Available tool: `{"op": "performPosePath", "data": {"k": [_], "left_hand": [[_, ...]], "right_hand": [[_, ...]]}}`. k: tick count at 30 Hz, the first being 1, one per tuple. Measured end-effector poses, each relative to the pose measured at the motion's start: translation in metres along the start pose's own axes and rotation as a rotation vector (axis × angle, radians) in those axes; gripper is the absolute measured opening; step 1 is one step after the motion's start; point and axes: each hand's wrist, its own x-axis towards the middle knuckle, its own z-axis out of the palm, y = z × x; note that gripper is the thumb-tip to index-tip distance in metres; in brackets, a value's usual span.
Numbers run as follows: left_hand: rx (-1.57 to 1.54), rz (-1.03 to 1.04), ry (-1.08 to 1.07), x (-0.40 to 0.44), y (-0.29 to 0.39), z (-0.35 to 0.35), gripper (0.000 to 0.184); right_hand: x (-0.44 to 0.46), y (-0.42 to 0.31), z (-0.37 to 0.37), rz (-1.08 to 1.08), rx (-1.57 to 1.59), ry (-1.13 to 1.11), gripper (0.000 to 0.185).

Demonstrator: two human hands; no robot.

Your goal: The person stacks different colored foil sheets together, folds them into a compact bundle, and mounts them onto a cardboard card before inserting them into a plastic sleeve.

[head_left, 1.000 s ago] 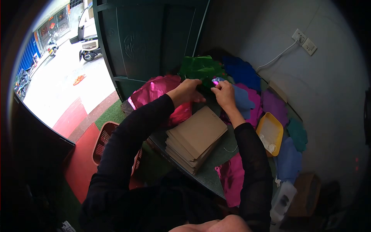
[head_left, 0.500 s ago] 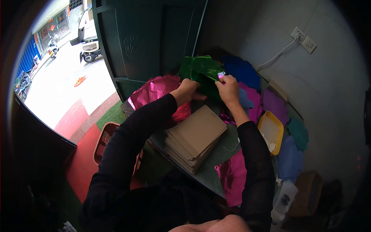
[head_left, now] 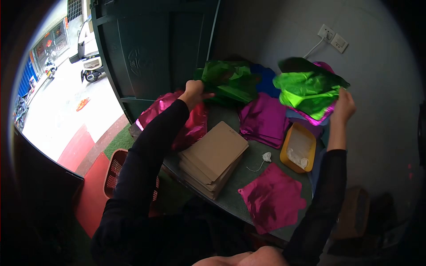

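Note:
In my right hand (head_left: 345, 106) I hold a bright green foil sheet (head_left: 306, 88) by its edge, raised at the right with magenta and blue sheets showing at its underside. My left hand (head_left: 194, 92) is at the left edge of the green foil pile (head_left: 228, 80), its fingers partly closed; whether it grips a sheet is unclear. Below that hand lies crumpled pink-red foil (head_left: 191, 126). A stack of brown cardboard sheets (head_left: 215, 148) sits at the middle of the table, with purple sheets (head_left: 264, 117) to its right.
A yellow tray (head_left: 284, 153) with white bits stands at the right. White string (head_left: 266, 157) and a pink foil sheet (head_left: 275, 197) lie near the front of the table. A red-brown basket (head_left: 109, 175) is on the floor at the left, near the open doorway.
My right hand has swung right, lifting a green sheet away from the pile. The purple sheets and white string are now uncovered. My left hand has shifted left, and the view has turned slightly.

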Motion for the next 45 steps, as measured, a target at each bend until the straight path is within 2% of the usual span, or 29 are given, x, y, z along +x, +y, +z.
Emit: {"op": "performPosePath", "data": {"k": [2,3,5,8,10,12,14,15,16,18,20,23,24,25,27,29,31,33,35,36,38,39,40,42,43,45], "left_hand": [[-0.101,-0.128,0.166,0.003,0.002,0.009,0.025],[-0.099,-0.131,0.155,0.007,0.0,0.01,0.025],[-0.234,-0.118,0.153,0.013,-0.006,0.012,0.025],[-0.258,-0.103,0.136,0.019,-0.008,0.014,0.024],[-0.233,-0.109,0.136,0.021,-0.008,0.017,0.024],[-0.185,-0.117,0.156,0.021,-0.01,0.018,0.025],[-0.133,-0.128,0.172,0.022,-0.01,0.014,0.025],[0.172,-0.005,-0.001,0.093,-0.056,-0.036,0.024],[0.176,-0.008,-0.012,0.087,-0.052,-0.031,0.024],[0.803,0.137,0.113,0.054,-0.025,-0.012,0.025],[1.418,0.295,0.224,0.015,-0.002,0.013,0.027],[1.636,0.752,0.396,-0.029,0.004,0.046,0.025],[1.613,0.969,0.377,-0.037,0.006,0.055,0.021],[1.611,0.968,0.364,-0.046,0.008,0.063,0.021],[1.485,0.81,-0.072,-0.082,0.018,0.095,0.022],[1.253,0.65,-0.331,-0.124,0.008,0.117,0.029],[1.004,0.093,-0.636,-0.176,-0.003,0.137,0.042],[0.789,-0.301,-0.849,-0.217,-0.016,0.143,0.059],[0.686,-0.486,-0.928,-0.251,-0.023,0.145,0.069],[0.689,-0.487,-0.937,-0.254,-0.035,0.144,0.069],[0.67,-0.697,-0.956,-0.258,-0.054,0.145,0.073],[0.67,-0.709,-0.928,-0.263,-0.054,0.149,0.062],[0.674,-0.71,-0.934,-0.268,-0.051,0.153,0.062],[0.929,-0.568,-0.877,-0.281,-0.039,0.165,0.04],[0.934,-0.567,-0.883,-0.278,-0.045,0.164,0.04],[0.996,-0.507,-0.767,-0.263,-0.066,0.156,0.023]], "right_hand": [[0.014,0.004,-0.04,0.008,-0.039,0.018,0.024],[0.01,-0.01,-0.056,0.068,-0.034,0.036,0.025],[0.008,-0.022,-0.085,0.062,-0.083,0.047,0.023],[0.002,-0.034,-0.123,0.058,-0.131,-0.007,0.02],[-0.008,-0.044,-0.139,-0.01,-0.209,-0.053,0.019],[-0.014,-0.047,-0.153,0.012,-0.241,-0.057,0.019],[-0.019,-0.046,-0.169,-0.129,-0.341,-0.119,0.019],[-0.023,-0.051,-0.175,-0.125,-0.347,-0.11,0.019],[-0.029,-0.058,-0.179,-0.162,-0.42,-0.142,0.019],[-0.037,-0.063,-0.188,-0.195,-0.502,-0.164,0.019],[-0.043,-0.06,-0.2,-0.398,-0.586,-0.199,0.017],[-0.077,-0.088,-0.204,-0.557,-0.703,-0.3,0.015],[-0.088,-0.095,-0.202,-0.654,-0.706,-0.326,0.01],[-0.103,-0.099,-0.2,-0.681,-0.717,-0.356,0.008],[-0.138,-0.106,-0.194,-0.768,-0.725,-0.436,0.005],[-0.179,-0.11,-0.188,-0.844,-0.742,-0.569,0.004],[-0.222,-0.106,-0.18,-0.889,-0.758,-0.672,0.007],[-0.258,-0.106,-0.172,-0.902,-0.758,-0.74,0.007],[-0.284,-0.107,-0.167,-0.889,-0.744,-0.805,0.006],[-0.293,-0.105,-0.164,-0.888,-0.726,-0.824,0.006],[-0.308,-0.098,-0.16,-0.879,-0.694,-0.822,0.006],[-0.315,-0.095,-0.159,-0.88,-0.697,-0.828,0.006],[-0.319,-0.094,-0.158,-0.882,-0.7,-0.835,0.006],[-0.324,-0.095,-0.156,-0.87,-0.693,-0.849,0.008],[-0.328,-0.094,-0.156,-0.837,-0.683,-0.888,0.009],[-0.326,-0.096,-0.16,-0.802,-0.676,-0.923,0.013]]}}
